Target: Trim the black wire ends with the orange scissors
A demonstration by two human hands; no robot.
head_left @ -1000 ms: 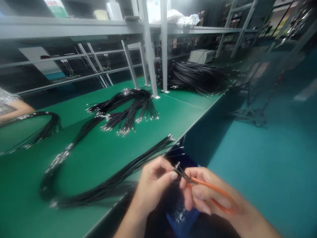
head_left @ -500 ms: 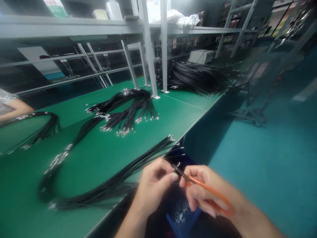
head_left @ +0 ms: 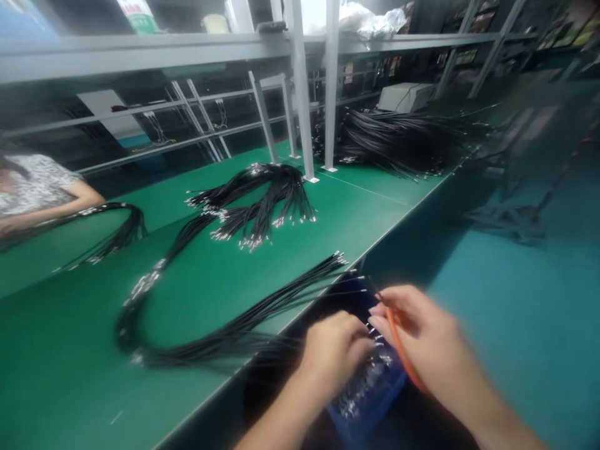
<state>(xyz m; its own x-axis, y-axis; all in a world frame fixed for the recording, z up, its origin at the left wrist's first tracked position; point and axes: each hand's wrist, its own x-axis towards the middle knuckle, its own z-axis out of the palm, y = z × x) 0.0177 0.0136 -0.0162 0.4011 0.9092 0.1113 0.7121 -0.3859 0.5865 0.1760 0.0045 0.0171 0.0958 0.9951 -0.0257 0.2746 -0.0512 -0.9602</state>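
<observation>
My right hand (head_left: 426, 331) holds orange-handled scissors (head_left: 402, 350), their dark tip pointing up past the fingertips. Lower and to the left, my left hand (head_left: 335, 347) is closed, with fingers bent around black cables whose metal ends show beside the fingertips; how many it grips is hidden. A long bundle of black cables (head_left: 187, 355) curves across the green table towards this hand, and its other strands end in metal tips at the table edge. Below both hands sits a blue bin (head_left: 391, 390) with small shiny pieces (head_left: 359, 394) in it.
More black cables (head_left: 276, 194) lie near the shelf posts (head_left: 302, 94), with a large heap (head_left: 398, 140) behind. A white box (head_left: 407, 97) stands by the heap. At the left, a person (head_left: 42, 187) has an arm by another bundle (head_left: 131, 222). The green table (head_left: 225, 306) ends beside my hands.
My hands have come apart: the scissors have moved up and away from the cable end at my left fingertips. My left hand has turned downward over the bin. The view has shifted left.
</observation>
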